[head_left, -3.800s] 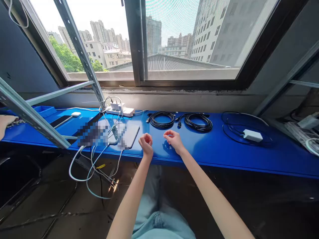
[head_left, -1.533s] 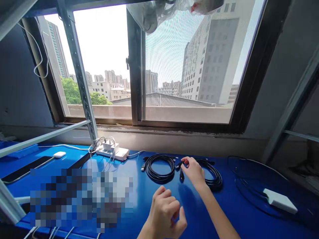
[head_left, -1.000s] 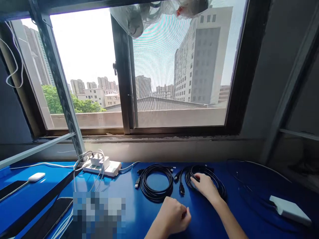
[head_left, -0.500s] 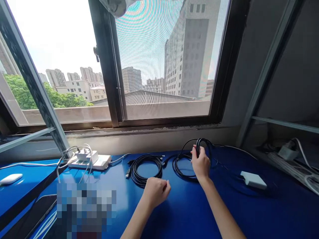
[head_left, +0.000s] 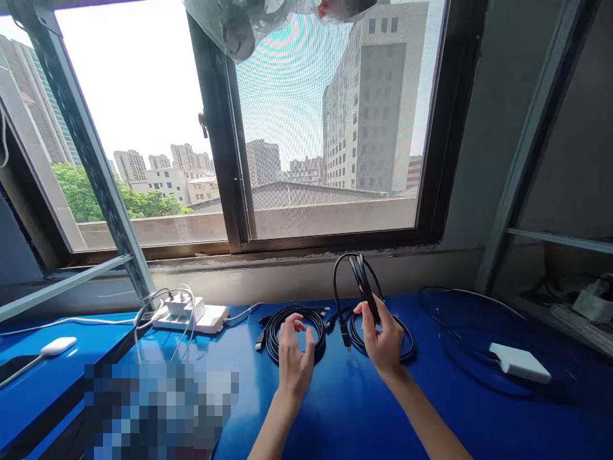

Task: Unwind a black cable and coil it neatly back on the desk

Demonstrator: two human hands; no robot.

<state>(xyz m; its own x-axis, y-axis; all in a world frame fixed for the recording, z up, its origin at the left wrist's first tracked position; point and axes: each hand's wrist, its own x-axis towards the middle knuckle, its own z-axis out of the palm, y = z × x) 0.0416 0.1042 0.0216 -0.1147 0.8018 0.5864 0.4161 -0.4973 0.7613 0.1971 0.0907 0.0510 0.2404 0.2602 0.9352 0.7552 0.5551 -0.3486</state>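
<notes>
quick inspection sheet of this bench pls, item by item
surface: blue table, glossy.
job's things: right black cable, loops held upright; left black cable, coiled flat.
clutter: white power strip, white adapter, white puck.
hands: right hand grips the right black cable; left hand open at the left black cable, contact unclear.
cables: white leads bunch at the power strip; thin black lead loops by the adapter.
surroundings: window, metal strut, plastic bag overhead.

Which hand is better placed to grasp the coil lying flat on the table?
Probably the left hand: it hovers open over the flat coil, while the right hand grips loops of the other cable.
</notes>
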